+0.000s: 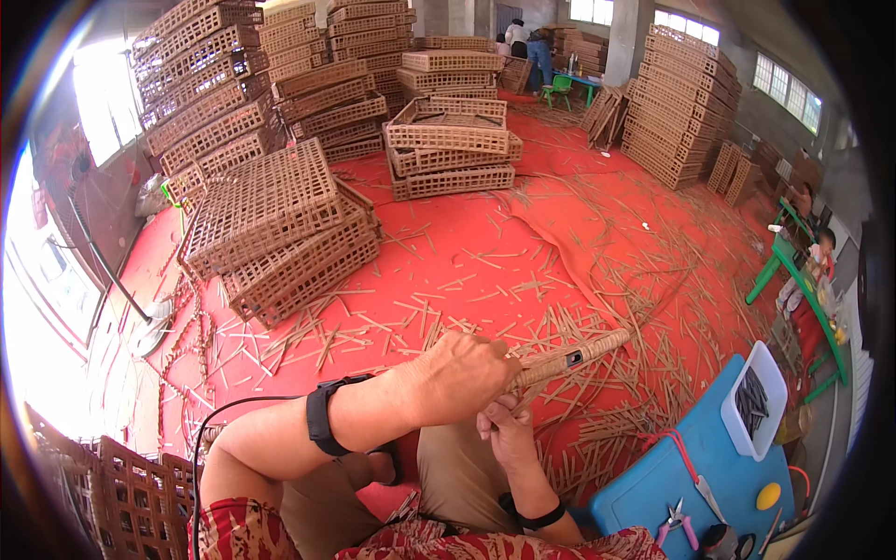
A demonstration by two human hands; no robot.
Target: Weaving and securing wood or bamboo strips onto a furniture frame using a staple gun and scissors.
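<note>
My left hand (464,371) is closed in a fist round the near end of a rattan-wrapped rod (600,347). The rod points away to the right and has a small dark slot with a metal glint on its side. Just below the rod, my right hand (507,431) has its fingers bent together near a thin brown strip (528,396) that hangs from the wrapping. The strip seems to run into those fingers, which partly hide it. Both hands are above my lap, and a black band circles each wrist.
Cut strips (597,411) litter the red floor covering (448,252). Woven crates (271,201) stand stacked left and ahead. At right, a blue stool (644,485) bears a white bin (777,378) of dark pieces, pink-handled pliers (679,525) and scissors (707,495). People are farther off.
</note>
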